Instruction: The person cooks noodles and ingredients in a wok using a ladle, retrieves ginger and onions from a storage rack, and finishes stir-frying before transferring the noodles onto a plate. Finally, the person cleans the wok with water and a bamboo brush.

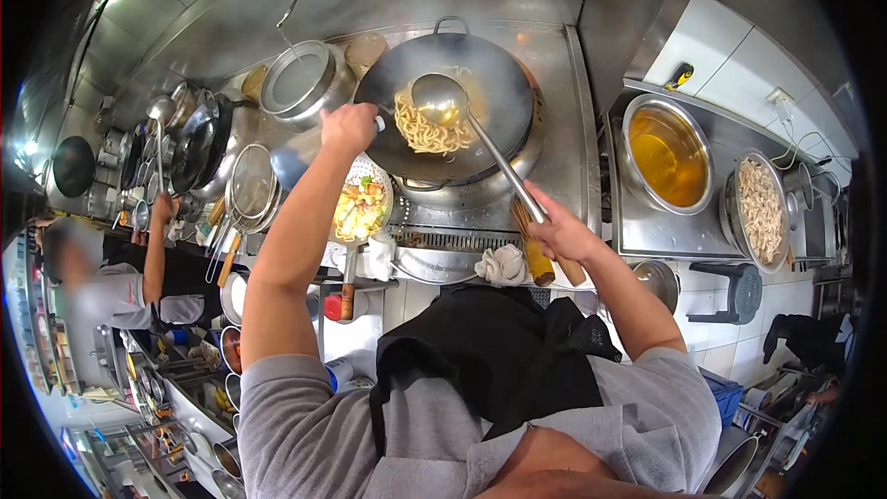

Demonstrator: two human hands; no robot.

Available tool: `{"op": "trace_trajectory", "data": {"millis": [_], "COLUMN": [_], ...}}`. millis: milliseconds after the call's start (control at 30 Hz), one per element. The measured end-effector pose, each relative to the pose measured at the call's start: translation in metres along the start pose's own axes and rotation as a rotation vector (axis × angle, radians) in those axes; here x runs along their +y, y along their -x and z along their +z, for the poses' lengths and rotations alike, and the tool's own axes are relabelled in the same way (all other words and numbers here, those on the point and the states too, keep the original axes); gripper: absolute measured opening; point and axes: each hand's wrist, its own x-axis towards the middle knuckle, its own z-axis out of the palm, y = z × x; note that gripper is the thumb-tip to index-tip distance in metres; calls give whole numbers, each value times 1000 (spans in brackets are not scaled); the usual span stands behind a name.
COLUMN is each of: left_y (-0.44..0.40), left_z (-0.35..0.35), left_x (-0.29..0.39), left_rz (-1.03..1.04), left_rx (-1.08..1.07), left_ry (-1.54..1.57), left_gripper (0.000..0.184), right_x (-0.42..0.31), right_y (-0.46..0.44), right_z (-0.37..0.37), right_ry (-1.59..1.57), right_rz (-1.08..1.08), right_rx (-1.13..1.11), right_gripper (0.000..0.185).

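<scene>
A large dark wok (504, 97) on the stove holds thick noodles (430, 136), with faint steam above it. My right hand (561, 226) is closed round the long handle of a metal ladle (441, 100), whose bowl is over the noodles. At the wok's left side, my left hand (349, 128) grips what looks like a clear plastic bottle (297, 155), its narrow end towards the wok. Below that hand, a perforated strainer (359, 205) with a wooden handle holds chopped vegetables.
Left of the wok stand a metal pot (297, 81) and mesh strainers (250, 187). A bamboo brush (538, 259) lies near my right hand. Farther right are a bowl of yellow liquid (667, 155) and a bowl of pale shredded food (760, 210). Another person (120, 286) stands at far left.
</scene>
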Motion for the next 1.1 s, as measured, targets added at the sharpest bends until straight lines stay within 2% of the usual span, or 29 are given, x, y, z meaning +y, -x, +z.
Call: {"op": "trace_trajectory", "data": {"millis": [167,400,500,533,600,633,767,833,867,933,1000,1067,1100], "left_y": [-27,-17,4,12,33,47,110,138,154,185,222,247,260], "left_z": [2,-8,2,10,25,35,70,110,130,171,169,207,214], "left_x": [25,12,-21,-37,-69,-86,-161,-210,-232,-275,-279,-314,-320], "left_rz": [117,87,32,23,-114,-163,-401,-476,-510,-584,-769,-751,-801], "left_rx": [61,122,444,442,503,539,552,617,663,726,723,825,828], "left_ry": [-159,-80,243,245,593,655,726,730,747,742,621,732,715], "left_gripper": [22,21,24,24,25,25,23,23,22,21,19,19,19], "right_x": [4,9,11,27,58,22,48,35,25,7,4,-15,-8], "right_y": [25,14,-8,-23,-57,-46,-63,-50,-46,-42,-52,-66,-86], "right_z": [8,10,-1,-5,-8,8,13,16,13,3,2,10,2], "right_ry": [-100,-114,164,169,824,772,839,60,72,-170,-83,400,555], "right_rz": [12,33,-17,-15,-357,-60,-146,27,28,85,45,20,-43], "right_rx": [-58,2,80,73,471,413,454,97,94,29,51,299,348], "right_gripper": [81,81,80,80,79,78,81,84,84,86,85,86,85]}}
